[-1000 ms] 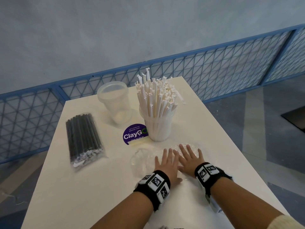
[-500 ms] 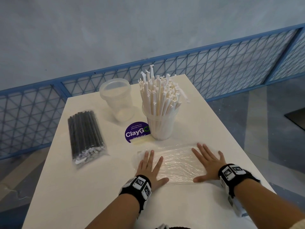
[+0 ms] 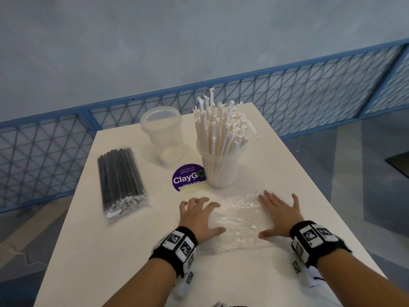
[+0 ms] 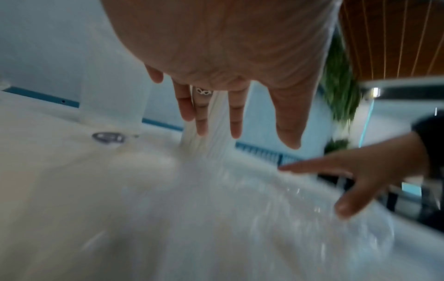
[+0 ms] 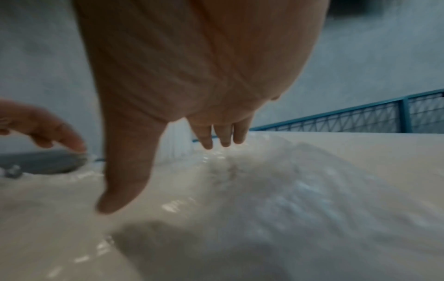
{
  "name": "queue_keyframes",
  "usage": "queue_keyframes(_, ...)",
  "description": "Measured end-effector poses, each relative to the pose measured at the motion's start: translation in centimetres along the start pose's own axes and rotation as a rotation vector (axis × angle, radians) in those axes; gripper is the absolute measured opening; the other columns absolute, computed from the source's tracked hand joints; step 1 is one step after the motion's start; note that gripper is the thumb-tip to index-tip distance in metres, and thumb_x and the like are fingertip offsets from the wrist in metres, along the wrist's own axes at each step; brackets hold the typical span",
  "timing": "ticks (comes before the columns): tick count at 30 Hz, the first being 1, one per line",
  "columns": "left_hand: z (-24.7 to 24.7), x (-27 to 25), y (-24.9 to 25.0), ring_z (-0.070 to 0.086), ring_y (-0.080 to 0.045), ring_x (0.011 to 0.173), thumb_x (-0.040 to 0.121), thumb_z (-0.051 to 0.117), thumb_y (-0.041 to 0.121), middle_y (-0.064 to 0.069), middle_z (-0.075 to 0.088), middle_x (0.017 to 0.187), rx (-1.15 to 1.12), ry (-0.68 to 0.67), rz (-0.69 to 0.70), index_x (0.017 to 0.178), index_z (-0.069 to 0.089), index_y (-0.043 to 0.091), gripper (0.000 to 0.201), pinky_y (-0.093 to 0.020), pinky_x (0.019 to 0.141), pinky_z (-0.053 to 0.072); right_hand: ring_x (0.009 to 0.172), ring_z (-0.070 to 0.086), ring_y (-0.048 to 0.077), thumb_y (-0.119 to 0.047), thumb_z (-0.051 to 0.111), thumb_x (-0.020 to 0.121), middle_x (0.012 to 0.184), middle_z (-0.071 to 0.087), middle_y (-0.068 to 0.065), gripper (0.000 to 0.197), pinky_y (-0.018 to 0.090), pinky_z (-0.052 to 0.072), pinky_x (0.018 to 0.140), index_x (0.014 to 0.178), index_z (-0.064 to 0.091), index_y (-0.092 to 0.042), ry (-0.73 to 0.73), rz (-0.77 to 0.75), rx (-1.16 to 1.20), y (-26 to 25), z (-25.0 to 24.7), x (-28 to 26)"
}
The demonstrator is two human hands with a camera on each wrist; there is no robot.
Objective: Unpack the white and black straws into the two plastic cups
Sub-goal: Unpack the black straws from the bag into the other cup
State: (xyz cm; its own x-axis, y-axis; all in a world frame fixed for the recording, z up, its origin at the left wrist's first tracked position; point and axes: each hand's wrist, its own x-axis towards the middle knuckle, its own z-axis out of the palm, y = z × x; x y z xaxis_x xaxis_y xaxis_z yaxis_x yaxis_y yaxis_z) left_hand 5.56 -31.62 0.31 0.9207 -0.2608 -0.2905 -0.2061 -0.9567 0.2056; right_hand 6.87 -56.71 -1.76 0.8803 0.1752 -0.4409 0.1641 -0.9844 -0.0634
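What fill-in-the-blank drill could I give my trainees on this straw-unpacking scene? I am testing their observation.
1. The white straws stand in the ____ of the two plastic cups.
2. The black straws are still sealed in their ____.
3. The left hand and the right hand both lie on the empty clear ____.
4. The purple ClayGo sticker lies just left of the cup holding the ____ straws.

Missing words: right; packet; wrapper; white

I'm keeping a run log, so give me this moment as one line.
left hand: flat on empty wrapper | right hand: flat on wrapper | white straws: in cup | black straws: still packed | second cup: empty
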Motion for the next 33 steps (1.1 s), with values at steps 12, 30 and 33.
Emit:
queue_keyframes(12,-19.8,4.0,-2.6,0.027,-0.022,0.140,0.064,0.079,0.044,-0.008,0.019,0.155,-0.419,0.158,0.024,0.148,0.003,0.013,0.117,-0.036,0.114,0.028,0.139,0.027,0.017,-0.041,0.079,0.065,0.151,0.022,0.005,0.107,0.030,0.028,0.107,0.147,0.014,-0.018,0.604,-0.093,0.870,-5.8,-12.4,1.7)
queue_keyframes(30,-13.2,14.6,-3.7,0.041,-0.019,0.134,0.031,0.080,0.072,-0.004,0.046,0.142,-0.725,0.013,0.175,0.136,0.041,0.032,0.119,-0.056,0.113,0.024,0.134,0.035,0.006,-0.060,0.077,0.056,0.140,0.042,-0.013,0.095,0.048,0.020,0.116,0.137,0.035,-0.032,0.501,-0.264,0.868,-7.2,-15.4,9.0)
queue_keyframes(33,-15.3,13.7,-2.6,0.048,-0.021,0.128,0.036,0.079,0.064,0.001,0.055,0.133,-0.767,0.126,0.205,0.133,0.046,0.025,0.111,-0.057,0.111,0.025,0.110,0.042,-0.015,-0.034,0.079,0.068,0.118,0.044,-0.025,0.083,0.006,0.030,0.101,0.136,0.034,-0.016,0.640,-0.316,0.995,-7.6,-16.5,9.0)
